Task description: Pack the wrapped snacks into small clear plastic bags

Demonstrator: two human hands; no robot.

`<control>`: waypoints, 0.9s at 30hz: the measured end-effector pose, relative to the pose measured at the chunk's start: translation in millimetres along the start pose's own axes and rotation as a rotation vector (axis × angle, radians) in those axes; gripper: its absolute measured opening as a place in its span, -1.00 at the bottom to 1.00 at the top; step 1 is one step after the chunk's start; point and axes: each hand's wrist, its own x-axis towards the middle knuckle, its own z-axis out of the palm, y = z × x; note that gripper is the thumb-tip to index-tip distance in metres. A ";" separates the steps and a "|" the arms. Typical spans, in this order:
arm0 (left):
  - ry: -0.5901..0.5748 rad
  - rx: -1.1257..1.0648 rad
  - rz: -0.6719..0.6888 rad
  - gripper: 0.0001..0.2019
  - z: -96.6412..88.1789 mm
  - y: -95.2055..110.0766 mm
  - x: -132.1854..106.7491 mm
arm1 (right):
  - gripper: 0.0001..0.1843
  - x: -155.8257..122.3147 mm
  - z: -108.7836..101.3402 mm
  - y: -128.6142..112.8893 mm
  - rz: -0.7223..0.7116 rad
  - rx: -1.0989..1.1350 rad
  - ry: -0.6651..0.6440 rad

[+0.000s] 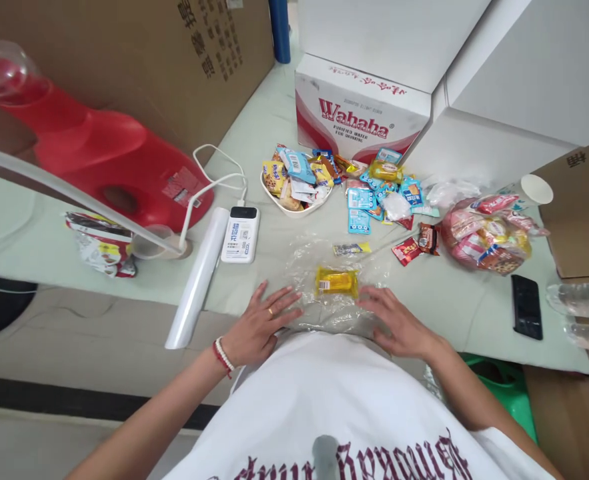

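Note:
A snack in a yellow wrapper [337,283] lies on a spread sheet of clear plastic film [299,257] at the table's front edge. My left hand [261,320] rests at the film's left side, fingers apart and holding nothing. On the other side, my right hand [397,323] has its fingers spread close to the wrapper's right end. Whether its fingertips touch the wrapper I cannot tell. Just beyond the snack is a slim yellow and grey packet [351,249]. A roll of plastic film [197,280] lies left of my left hand.
A bowl of snacks [299,213] and a pile of blue packets [361,200] sit farther back. A stuffed snack bag [474,247], a phone [527,307] and bottles [579,300] are on the right. A power bank [241,235] and a red jug [124,160] stand left; a Wahaha box [361,110] is behind.

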 end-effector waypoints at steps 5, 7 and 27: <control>-0.003 -0.046 -0.042 -0.71 4.6 -7.0 6.1 | -0.70 -32.2 30.4 10.9 0.046 -0.040 0.097; 0.015 -0.128 -0.064 -0.82 1.7 -11.7 13.0 | -0.77 -29.8 34.2 16.5 0.041 0.071 0.192; 0.349 0.117 -0.769 -0.27 12.2 -31.7 131.0 | -0.35 143.8 -40.2 38.5 0.471 -0.388 0.053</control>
